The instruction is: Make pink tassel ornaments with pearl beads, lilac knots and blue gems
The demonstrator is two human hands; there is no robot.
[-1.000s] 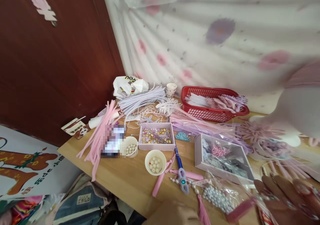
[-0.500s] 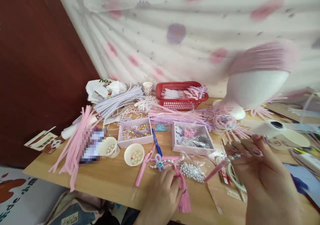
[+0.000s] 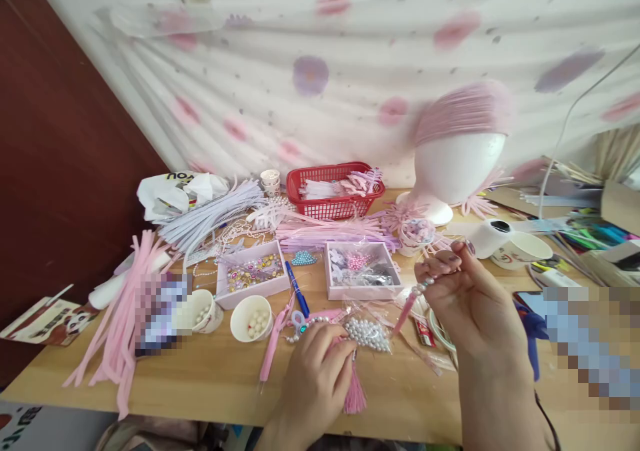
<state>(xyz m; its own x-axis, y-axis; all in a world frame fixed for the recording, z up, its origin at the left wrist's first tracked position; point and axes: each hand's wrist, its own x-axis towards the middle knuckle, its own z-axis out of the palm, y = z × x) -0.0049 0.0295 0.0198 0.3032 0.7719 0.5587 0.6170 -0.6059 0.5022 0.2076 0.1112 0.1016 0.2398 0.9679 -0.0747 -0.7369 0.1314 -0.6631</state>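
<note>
My left hand (image 3: pixel 320 371) is closed at the front of the table, its fingers pinched on a pink tassel (image 3: pixel 355 392) whose threads hang below the fingertips. Just behind these fingers lies a purple loop with a blue-green gem (image 3: pixel 302 327) and a strand of pearl beads. Raised above the table at right, my right hand (image 3: pixel 470 294) pinches a short beaded strand (image 3: pixel 420 287) with a pink end (image 3: pixel 404 312) dangling from it. A clear bag of white pearl beads (image 3: pixel 369 335) lies between the hands.
Behind the hands are a box of gold and purple beads (image 3: pixel 283 289), a box of bagged pieces (image 3: pixel 365 293), a blue pen (image 3: pixel 297 289), a bead cup (image 3: pixel 237 321) and a red basket (image 3: pixel 325 209). A foam head (image 3: pixel 455 164) stands at the back right.
The view has swung right, so things sit further left. My left hand keeps the tassel, now hanging straighter; my right hand still holds up the beaded strand.
</note>
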